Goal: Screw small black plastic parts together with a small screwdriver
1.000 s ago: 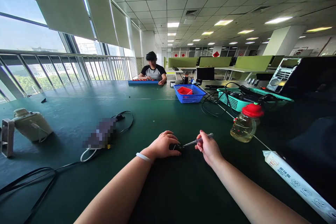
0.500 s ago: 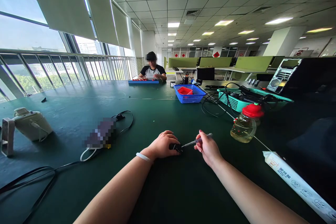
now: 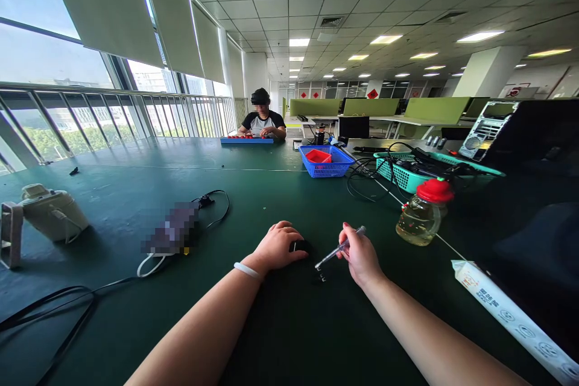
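My left hand [image 3: 277, 246] rests on the green table [image 3: 289, 325] with its fingers curled over a small black object [image 3: 300, 246]. Just to its right, my right hand [image 3: 359, 255] pinches a thin clear-handled tool [image 3: 339, 248], slanted so that its tip points down and left. A tiny black piece [image 3: 321, 278] lies on the table right under that tip, apart from the object in my left hand.
A bottle of yellowish liquid with a red cap [image 3: 423, 213] stands to the right. Behind are a blue basket [image 3: 326, 161], a teal basket with cables [image 3: 407, 172], a blurred device with cords [image 3: 174, 230], and a white device [image 3: 49, 212]. A person [image 3: 262, 120] sits at the far end.
The tool tip has left the black object and swung down toward the table. A tiny black piece now lies separate beneath the tip. My left hand shifted slightly left.
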`<action>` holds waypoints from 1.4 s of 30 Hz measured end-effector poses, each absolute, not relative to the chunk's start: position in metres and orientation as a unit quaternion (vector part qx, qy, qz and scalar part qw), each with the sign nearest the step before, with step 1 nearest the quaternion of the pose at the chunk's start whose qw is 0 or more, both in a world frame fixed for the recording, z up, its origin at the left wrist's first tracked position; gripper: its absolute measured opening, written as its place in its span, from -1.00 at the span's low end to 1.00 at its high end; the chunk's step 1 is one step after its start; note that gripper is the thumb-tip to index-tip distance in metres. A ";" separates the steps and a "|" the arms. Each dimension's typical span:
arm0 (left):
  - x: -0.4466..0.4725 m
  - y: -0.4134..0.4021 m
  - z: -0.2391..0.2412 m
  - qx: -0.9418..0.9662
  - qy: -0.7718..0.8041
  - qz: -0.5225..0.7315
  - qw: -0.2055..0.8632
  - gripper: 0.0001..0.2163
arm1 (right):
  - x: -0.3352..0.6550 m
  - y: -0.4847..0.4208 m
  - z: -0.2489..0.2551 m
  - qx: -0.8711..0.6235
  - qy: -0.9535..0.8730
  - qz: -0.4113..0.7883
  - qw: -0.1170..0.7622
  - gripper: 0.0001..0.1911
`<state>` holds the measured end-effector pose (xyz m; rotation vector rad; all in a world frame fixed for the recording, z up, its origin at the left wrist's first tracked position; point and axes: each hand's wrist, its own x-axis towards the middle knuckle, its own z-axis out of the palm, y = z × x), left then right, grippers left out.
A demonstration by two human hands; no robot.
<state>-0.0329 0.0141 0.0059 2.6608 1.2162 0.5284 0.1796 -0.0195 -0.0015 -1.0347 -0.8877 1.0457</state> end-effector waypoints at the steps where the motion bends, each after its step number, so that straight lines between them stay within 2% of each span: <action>1: -0.033 0.014 0.006 0.889 0.415 0.176 0.084 -0.61 | 0.181 -0.019 -0.002 -0.455 -0.401 0.436 0.665 -0.47; 5: -0.033 0.014 0.007 0.884 0.426 0.172 0.087 -0.53 | 0.185 -0.024 -0.001 -0.469 -0.496 0.311 0.661 -0.50; 12: -0.030 0.013 0.007 0.892 0.407 0.165 0.104 -0.49 | 0.179 -0.043 0.007 -0.416 -0.698 0.133 0.568 -0.64; 16: -0.029 0.010 0.010 0.896 0.402 0.158 0.104 -0.54 | 0.176 -0.047 0.008 -0.388 -0.763 0.080 0.510 -0.74; 20: -0.028 0.009 0.012 0.896 0.404 0.156 0.097 -0.55 | 0.175 -0.049 0.010 -0.380 -0.791 0.064 0.475 -0.74; 24: -0.028 0.012 0.009 0.901 0.396 0.158 0.085 -0.57 | 0.172 -0.047 0.012 -0.410 -0.768 0.105 0.480 -0.66; 33: -0.028 0.014 0.011 0.902 0.401 0.143 0.078 -0.53 | 0.182 -0.012 -0.013 -0.554 -0.546 0.303 0.551 -0.42; 36: -0.028 0.012 0.013 0.901 0.404 0.139 0.076 -0.53 | 0.182 -0.019 -0.009 -0.544 -0.579 0.263 0.547 -0.43; 42: -0.028 0.011 0.013 0.905 0.395 0.146 0.054 -0.54 | 0.169 -0.051 0.012 -0.378 -0.770 0.098 0.505 -0.63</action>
